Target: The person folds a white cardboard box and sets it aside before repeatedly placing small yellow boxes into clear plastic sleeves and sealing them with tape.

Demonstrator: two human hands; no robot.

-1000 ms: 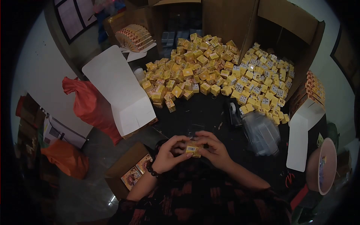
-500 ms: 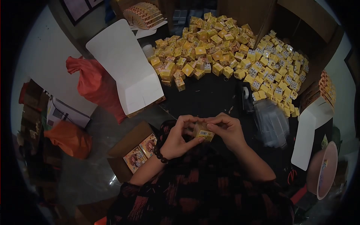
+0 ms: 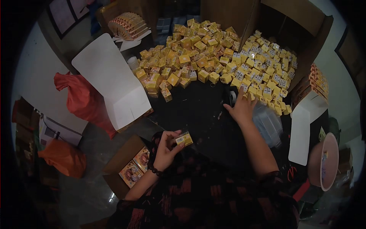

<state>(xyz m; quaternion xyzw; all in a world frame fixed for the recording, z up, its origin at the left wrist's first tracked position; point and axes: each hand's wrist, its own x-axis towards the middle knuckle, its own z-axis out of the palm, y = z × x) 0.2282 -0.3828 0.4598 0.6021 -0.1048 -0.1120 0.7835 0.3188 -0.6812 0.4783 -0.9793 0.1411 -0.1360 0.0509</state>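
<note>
My left hand (image 3: 166, 152) pinches a small yellow box (image 3: 183, 140) with a barcode label, low over the dark table. Clear film seems to stand out past one edge of this box. Farther off to the right, my right hand (image 3: 243, 110) reaches forward with its fingers spread and nothing visible in them. It is beside a tape dispenser (image 3: 232, 97), which it partly hides, and at the near edge of a heap of small yellow-and-white pieces (image 3: 263, 70). Clear plastic bags (image 3: 267, 125) lie right of that wrist.
A big pile of yellow boxes (image 3: 190, 49) covers the table's far side. An opened white card box (image 3: 114, 76) stands left, another (image 3: 301, 133) right. Below left is a carton (image 3: 114, 168) with printed boxes. A pink basin (image 3: 323, 164) and red-handled scissors (image 3: 292, 173) are at right.
My right hand has let go of the small yellow box and moved forward and right to the heap. The left hand keeps the box, shifted slightly left. The whole view has turned somewhat.
</note>
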